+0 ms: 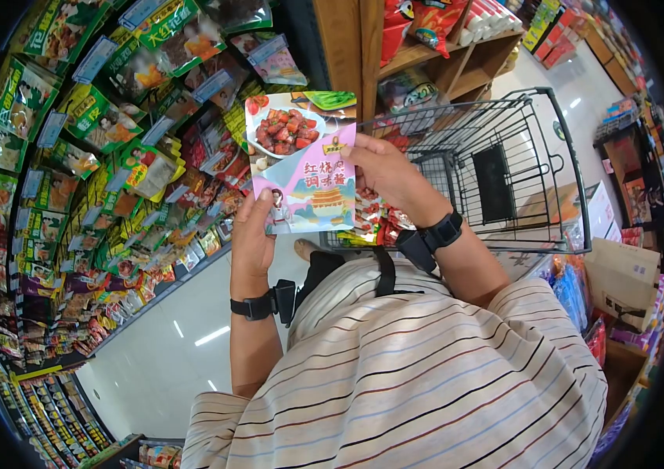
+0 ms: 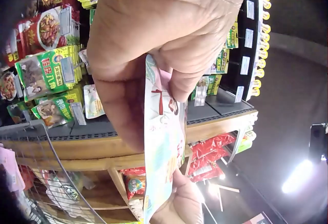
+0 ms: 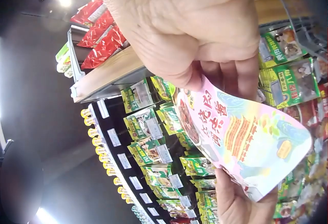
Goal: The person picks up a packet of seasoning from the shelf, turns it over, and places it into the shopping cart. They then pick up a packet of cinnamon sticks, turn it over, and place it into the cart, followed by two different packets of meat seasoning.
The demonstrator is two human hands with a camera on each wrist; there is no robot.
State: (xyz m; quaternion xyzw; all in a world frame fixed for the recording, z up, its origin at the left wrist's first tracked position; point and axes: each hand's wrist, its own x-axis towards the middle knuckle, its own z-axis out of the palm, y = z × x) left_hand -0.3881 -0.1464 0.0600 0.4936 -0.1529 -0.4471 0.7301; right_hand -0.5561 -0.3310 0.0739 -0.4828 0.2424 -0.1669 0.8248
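Observation:
A pink and white seasoning packet (image 1: pixel 308 168) with a picture of a meat dish is held upright in front of the chest. The left hand (image 1: pixel 254 234) pinches its lower left edge, thumb on the front and fingers behind. At the upper right edge the right hand (image 1: pixel 394 180) grips it, thumb on the front. In the left wrist view the packet (image 2: pixel 163 147) is seen nearly edge-on between the left thumb and fingers. The right wrist view shows the packet (image 3: pixel 241 137) slightly bent, with both hands on it.
Shelves of hanging green packets (image 1: pixel 105 117) fill the left side. A black wire shopping cart (image 1: pixel 496 184) stands at the right, with colourful packets (image 1: pixel 375 215) near its left end. Behind it is a wooden shelf (image 1: pixel 418 55) with red bags. A cardboard box (image 1: pixel 621 277) lies farther right.

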